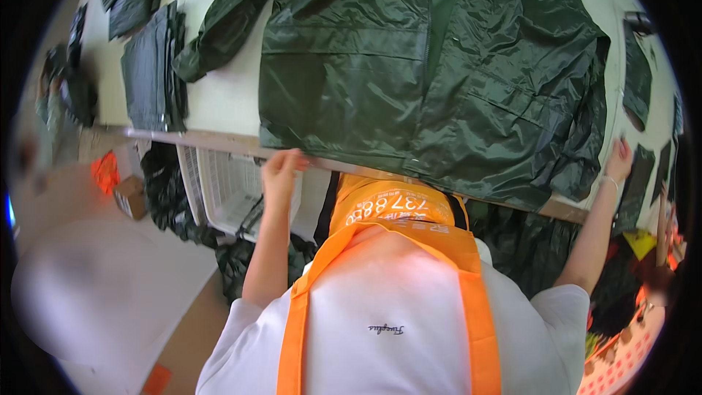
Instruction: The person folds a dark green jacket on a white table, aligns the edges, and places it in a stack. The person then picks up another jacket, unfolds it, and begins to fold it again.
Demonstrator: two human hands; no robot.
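A glossy dark green rain jacket [344,80] lies spread on the table, its front zip running down the middle and its hem at the near table edge. My left hand [281,167] is at the left part of that hem, fingers curled in and closed on its edge. To the right, my right hand [619,161] is over the tabletop beside the jacket's right side, apart from it. Its fingers point away from me, loosely parted, and no object shows in them. One sleeve [227,25] stretches out to the left.
Folded dark green garments [155,77] lie on the table's left part. Dark green strips [638,80] lie at the right. Below the table edge are a white plastic basket [227,186], heaped dark fabric [164,190] and a small cardboard box [130,197].
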